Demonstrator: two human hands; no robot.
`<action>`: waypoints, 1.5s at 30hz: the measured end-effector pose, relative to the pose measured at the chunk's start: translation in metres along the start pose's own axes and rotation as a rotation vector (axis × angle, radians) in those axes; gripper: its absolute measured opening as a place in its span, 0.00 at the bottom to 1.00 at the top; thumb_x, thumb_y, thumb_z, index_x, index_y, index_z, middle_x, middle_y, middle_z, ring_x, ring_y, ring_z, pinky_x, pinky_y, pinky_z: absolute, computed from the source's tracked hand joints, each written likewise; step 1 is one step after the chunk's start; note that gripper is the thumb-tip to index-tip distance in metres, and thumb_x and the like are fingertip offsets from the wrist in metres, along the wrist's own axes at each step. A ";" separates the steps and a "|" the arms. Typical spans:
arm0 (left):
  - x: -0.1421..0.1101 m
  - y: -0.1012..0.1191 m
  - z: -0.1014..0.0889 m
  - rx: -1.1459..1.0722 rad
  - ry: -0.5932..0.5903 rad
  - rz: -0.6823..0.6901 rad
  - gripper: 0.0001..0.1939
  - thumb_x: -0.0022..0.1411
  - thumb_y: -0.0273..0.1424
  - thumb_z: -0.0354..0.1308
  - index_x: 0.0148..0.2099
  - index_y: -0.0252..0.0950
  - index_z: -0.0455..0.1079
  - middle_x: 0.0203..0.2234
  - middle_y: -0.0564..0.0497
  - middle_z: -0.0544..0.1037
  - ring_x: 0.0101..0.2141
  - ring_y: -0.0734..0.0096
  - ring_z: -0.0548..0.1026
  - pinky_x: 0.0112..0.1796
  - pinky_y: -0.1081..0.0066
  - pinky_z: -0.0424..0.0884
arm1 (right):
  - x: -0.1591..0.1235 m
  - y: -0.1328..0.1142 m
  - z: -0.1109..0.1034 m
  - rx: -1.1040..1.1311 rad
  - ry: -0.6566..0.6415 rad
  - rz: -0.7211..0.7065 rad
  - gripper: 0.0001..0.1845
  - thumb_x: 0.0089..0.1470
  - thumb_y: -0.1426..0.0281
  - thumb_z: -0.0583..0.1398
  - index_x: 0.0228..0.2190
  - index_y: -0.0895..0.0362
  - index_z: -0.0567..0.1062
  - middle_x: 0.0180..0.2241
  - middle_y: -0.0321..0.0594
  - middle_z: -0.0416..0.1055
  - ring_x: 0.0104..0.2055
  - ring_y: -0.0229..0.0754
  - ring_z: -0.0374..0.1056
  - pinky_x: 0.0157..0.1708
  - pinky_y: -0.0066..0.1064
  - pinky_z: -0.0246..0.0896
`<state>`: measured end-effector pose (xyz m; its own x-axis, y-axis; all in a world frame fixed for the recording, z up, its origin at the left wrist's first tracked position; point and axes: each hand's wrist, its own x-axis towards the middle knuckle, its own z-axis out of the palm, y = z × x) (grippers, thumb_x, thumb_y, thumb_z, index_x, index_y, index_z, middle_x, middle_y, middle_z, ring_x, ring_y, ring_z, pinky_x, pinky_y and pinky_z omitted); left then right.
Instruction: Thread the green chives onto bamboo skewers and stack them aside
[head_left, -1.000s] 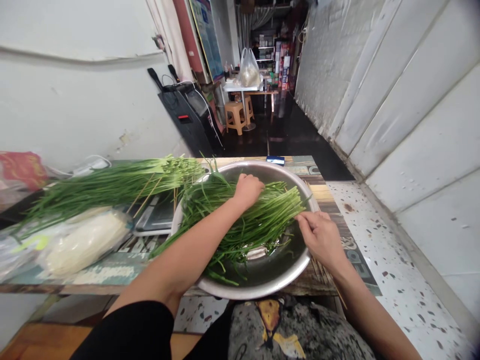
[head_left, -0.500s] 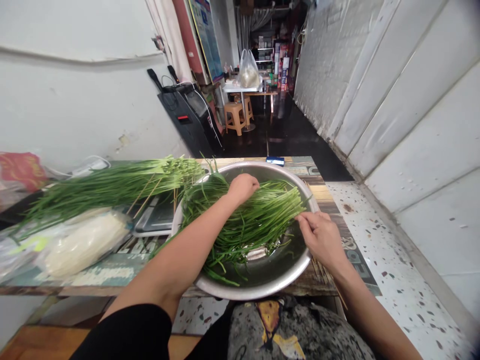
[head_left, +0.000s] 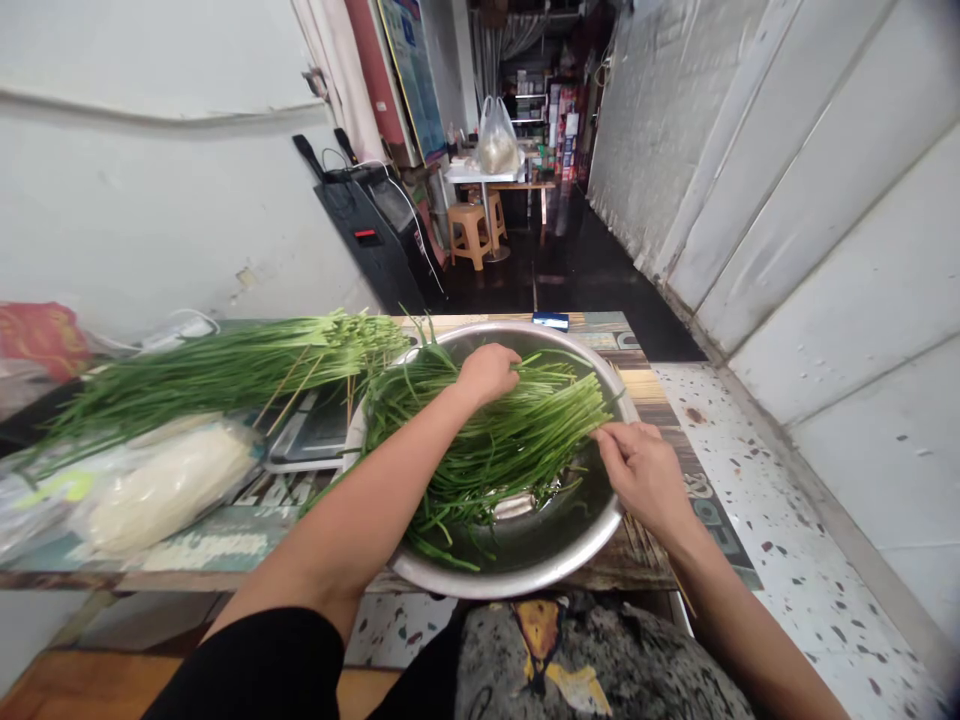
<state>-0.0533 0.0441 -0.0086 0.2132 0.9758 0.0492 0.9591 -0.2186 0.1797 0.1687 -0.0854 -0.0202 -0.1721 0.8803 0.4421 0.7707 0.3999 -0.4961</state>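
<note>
A wide metal basin holds a heap of long garlic chives, their pale cut ends pointing right. My left hand reaches over the far side of the heap, fingers curled down among the stalks; its fingertips are partly hidden. At the basin's right rim my right hand is closed in a pinch at the cut ends of the chives. Left of the basin lies a second pile of chives, with thin bamboo skewers across it.
The basin stands on a patterned wooden table. A clear bag with something pale in it and a dark tray are on the left. A phone lies behind the basin. Further back are stools and a small table.
My left hand has shifted very slightly, its fingers lower toward the chives. My right hand stays at the cut ends by the rim.
</note>
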 end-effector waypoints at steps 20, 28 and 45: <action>-0.017 0.035 -0.010 -0.899 -0.057 0.029 0.15 0.57 0.25 0.55 0.46 0.32 0.75 0.25 0.49 0.79 0.28 0.73 0.75 0.39 0.69 0.70 | 0.001 -0.002 0.001 -0.013 0.008 0.012 0.15 0.57 0.68 0.52 0.24 0.56 0.74 0.21 0.37 0.71 0.26 0.39 0.63 0.32 0.29 0.54; -0.025 0.046 -0.011 -1.141 -0.139 -0.134 0.12 0.52 0.25 0.60 0.40 0.29 0.76 0.28 0.46 0.80 0.26 0.76 0.74 0.27 0.77 0.68 | 0.000 -0.002 0.001 -0.006 0.011 0.024 0.15 0.58 0.68 0.52 0.24 0.56 0.74 0.23 0.38 0.72 0.28 0.40 0.64 0.33 0.29 0.54; -0.027 0.051 -0.010 -1.127 -0.084 -0.170 0.12 0.49 0.26 0.63 0.38 0.29 0.77 0.27 0.45 0.80 0.26 0.74 0.75 0.26 0.76 0.68 | 0.001 -0.002 0.000 -0.010 0.009 0.018 0.16 0.58 0.68 0.51 0.22 0.56 0.72 0.19 0.36 0.69 0.26 0.39 0.62 0.32 0.29 0.54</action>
<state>-0.0120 0.0062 0.0095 0.1495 0.9817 -0.1183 0.2733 0.0740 0.9591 0.1666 -0.0857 -0.0188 -0.1529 0.8848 0.4402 0.7799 0.3816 -0.4960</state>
